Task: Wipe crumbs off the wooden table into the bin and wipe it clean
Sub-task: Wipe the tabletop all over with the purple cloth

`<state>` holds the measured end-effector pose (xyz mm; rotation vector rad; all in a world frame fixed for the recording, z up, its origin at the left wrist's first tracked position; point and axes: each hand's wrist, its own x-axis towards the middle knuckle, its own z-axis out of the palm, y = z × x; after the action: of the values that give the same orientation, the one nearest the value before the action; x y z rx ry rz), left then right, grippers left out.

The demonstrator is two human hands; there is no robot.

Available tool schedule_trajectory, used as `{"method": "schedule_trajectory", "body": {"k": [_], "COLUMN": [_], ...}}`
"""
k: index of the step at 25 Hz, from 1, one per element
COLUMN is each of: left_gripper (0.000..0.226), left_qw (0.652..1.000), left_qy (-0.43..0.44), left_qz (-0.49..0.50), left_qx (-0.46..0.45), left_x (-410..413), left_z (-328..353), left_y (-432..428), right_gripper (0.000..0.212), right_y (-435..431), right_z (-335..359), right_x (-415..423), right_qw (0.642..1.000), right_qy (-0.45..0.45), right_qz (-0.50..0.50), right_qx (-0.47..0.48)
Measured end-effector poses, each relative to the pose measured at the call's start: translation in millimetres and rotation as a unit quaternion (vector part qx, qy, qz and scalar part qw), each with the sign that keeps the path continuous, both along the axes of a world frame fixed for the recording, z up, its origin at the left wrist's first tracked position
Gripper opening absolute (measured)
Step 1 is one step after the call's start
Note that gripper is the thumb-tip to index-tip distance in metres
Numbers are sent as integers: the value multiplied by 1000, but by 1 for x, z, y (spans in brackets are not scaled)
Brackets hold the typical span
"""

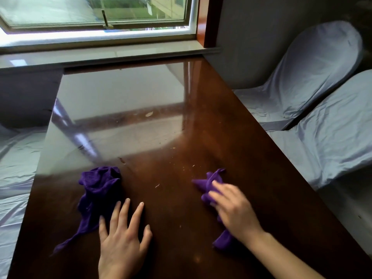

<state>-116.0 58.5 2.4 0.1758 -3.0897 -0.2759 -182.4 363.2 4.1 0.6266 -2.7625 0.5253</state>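
A dark glossy wooden table (161, 101) runs from me to the window. Small pale crumbs (184, 168) lie scattered near its middle, and a larger flake (149, 114) sits further back. My right hand (233, 210) presses on a crumpled purple cloth (209, 184) at the right. A second purple cloth (96, 194) lies bunched at the left. My left hand (122, 238) lies flat on the wood with fingers spread, its outer fingers touching that cloth's edge. No bin is in view.
Two chairs in pale grey covers (314, 81) stand close along the table's right edge. More pale fabric (18, 158) lies to the left. A window sill (100, 51) and window (96, 15) border the far end.
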Motion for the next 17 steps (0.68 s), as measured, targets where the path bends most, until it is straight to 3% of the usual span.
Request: {"method": "schedule_trajectory", "body": {"k": [4, 6, 11, 17], "left_gripper": [65, 65, 65, 65], "left_qw": [1000, 1000, 1000, 1000], "left_qy": [7, 10, 5, -7], "left_qz": [-4, -5, -2, 0], "left_qx": [1, 0, -3, -1], "left_x": [0, 0, 0, 0], "left_z": [-4, -5, -5, -1], "left_y": [-1, -1, -1, 1], "right_gripper": [26, 25, 25, 34], "right_y": [4, -15, -50, -49], "right_z": [11, 11, 16, 6], "right_x": [-86, -108, -63, 27], "right_qw": [969, 960, 985, 987], "right_qy": [-33, -61, -103, -77], "right_qz": [-231, -249, -58, 138], "right_qx": [-85, -113, -128, -24]}}
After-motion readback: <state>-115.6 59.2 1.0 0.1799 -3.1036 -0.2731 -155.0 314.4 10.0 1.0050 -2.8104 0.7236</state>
